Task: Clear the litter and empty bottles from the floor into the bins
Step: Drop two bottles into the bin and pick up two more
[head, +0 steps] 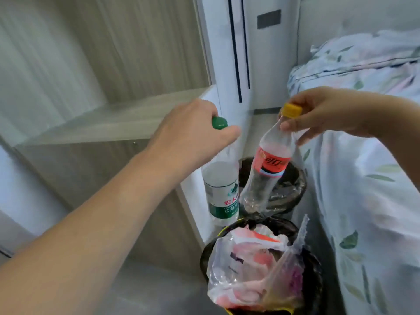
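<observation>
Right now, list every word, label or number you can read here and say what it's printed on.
"可口": on the red label of the yellow-capped bottle held by the right hand; the rest is blurred.
"农夫山" and "饮用": partly legible on the green-capped bottle gripped by the left hand; smaller print is unreadable.
Wrappers in the near bin: no legible text.

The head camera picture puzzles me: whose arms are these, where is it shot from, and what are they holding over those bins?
No machine here: a person wears a wide-angle camera on the head, looking forward and down, so you see their own arms. The left hand grips a clear water bottle with a green cap by its top. The right hand pinches a clear cola bottle with a yellow cap and red label by its neck, hanging over the far bin, which has a black liner. The near bin is stuffed with plastic bags. A bed with leaf-print bedding stands on the right, a cabinet on the left.
</observation>
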Tool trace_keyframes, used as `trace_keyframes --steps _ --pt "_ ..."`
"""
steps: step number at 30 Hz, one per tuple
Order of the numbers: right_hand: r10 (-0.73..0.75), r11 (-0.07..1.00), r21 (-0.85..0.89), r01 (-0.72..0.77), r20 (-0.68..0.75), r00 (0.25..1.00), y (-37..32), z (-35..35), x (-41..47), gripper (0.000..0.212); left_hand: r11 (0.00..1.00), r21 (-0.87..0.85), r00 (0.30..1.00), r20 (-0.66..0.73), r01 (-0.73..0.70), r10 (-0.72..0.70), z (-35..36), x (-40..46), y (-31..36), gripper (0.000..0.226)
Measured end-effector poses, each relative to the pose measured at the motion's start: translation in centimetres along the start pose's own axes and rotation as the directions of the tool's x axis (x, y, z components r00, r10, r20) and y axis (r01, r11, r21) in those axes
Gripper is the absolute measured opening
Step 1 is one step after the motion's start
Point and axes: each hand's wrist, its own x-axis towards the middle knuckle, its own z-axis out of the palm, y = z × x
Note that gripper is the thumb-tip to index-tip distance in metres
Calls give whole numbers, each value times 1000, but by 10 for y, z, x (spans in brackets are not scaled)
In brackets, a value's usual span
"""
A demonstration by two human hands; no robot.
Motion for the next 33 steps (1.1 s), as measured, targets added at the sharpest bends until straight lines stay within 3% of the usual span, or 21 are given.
trace_keyframes --steps 3,5,7,10,13,20,26,33 --pt "-24 999 -40 10 -359 933 49 -6 32 26 993 -109 992 -122 -33 19 36 39 11 40" --pt "-33 982 -179 -54 -452 892 86 8 54 23 985 -173 995 -101 0 -18 76 64 8 38" --pt "-28 956 -278 -92 -398 917 123 28 69 16 983 -181 998 -26 43 -49 118 88 2 35" --pt "7 896 -422 -140 -301 954 170 48 82 23 984 -161 996 55 77 -69 188 121 -4 34" --pt "17 865 -473 -170 -311 950 193 53 92 21 987 -114 978 189 113 -90 254 143 -7 30" --pt "42 825 -516 -230 -350 936 202 52 95 20 988 23 832 536 153 -141 359 164 -21 30" --pt "68 811 -525 -259 -356 932 208 55 95 18 994 43 770 629 97 -102 410 155 -40 23" --pt "90 798 -540 -268 -333 939 209 54 95 16 996 -25 782 622 87 -52 436 148 -55 20"
